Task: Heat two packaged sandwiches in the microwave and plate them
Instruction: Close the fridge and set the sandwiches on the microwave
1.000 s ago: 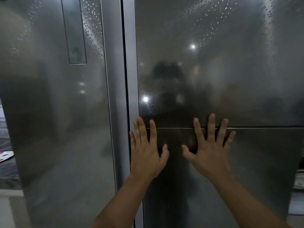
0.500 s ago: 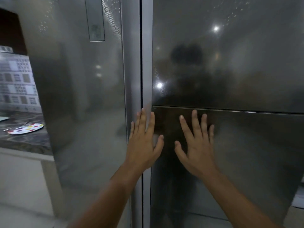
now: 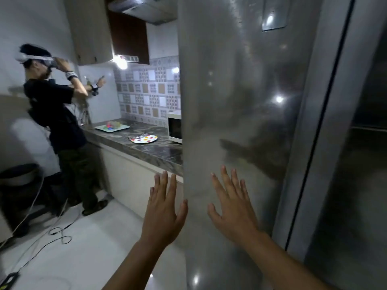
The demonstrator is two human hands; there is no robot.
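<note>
The view has swung left off the refrigerator (image 3: 240, 122) front. Left hand (image 3: 164, 208) and right hand (image 3: 232, 208) are both spread, holding nothing. The microwave (image 3: 174, 129) lies ahead-left beyond the left hand, which is nearer; no sandwiches are visible.

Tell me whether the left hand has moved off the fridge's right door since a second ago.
Yes. The left hand has moved leftward along the fridge: earlier it lay at the seam between the doors; now it is held open past the fridge's left edge, in front of the counter.
</note>
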